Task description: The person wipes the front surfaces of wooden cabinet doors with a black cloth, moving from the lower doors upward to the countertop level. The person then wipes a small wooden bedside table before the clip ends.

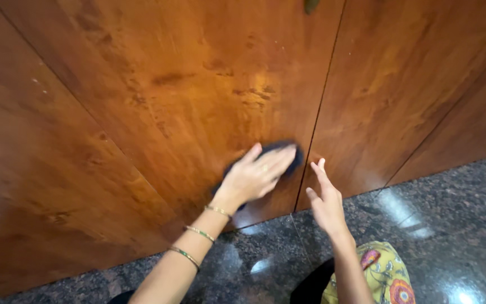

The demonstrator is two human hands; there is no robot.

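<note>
Dark polished granite floor (451, 225) nearest. Left hand (254, 177) flat, fingers spread, pressing dark cloth (288, 153) against wood panel (198, 84), low, just left of vertical seam (316, 121). Right hand (326, 197) open, holding nothing, edge-on near seam, just beside cloth.

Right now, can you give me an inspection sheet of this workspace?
Surface: glossy brown wood panels, upright, with thin vertical seams.
Job's things: dark cloth pressed flat on the panel, low down, just left of a seam.
Clutter: nothing seen.
Hands: left hand flat on the cloth, fingers spread; right hand open, empty, beside the seam, whether it touches the panel cannot be told.
Cables: nothing seen.
Surroundings: polished dark speckled stone floor with light glare; yellow flowered garment at lower edge; three thin bangles on left forearm.
</note>
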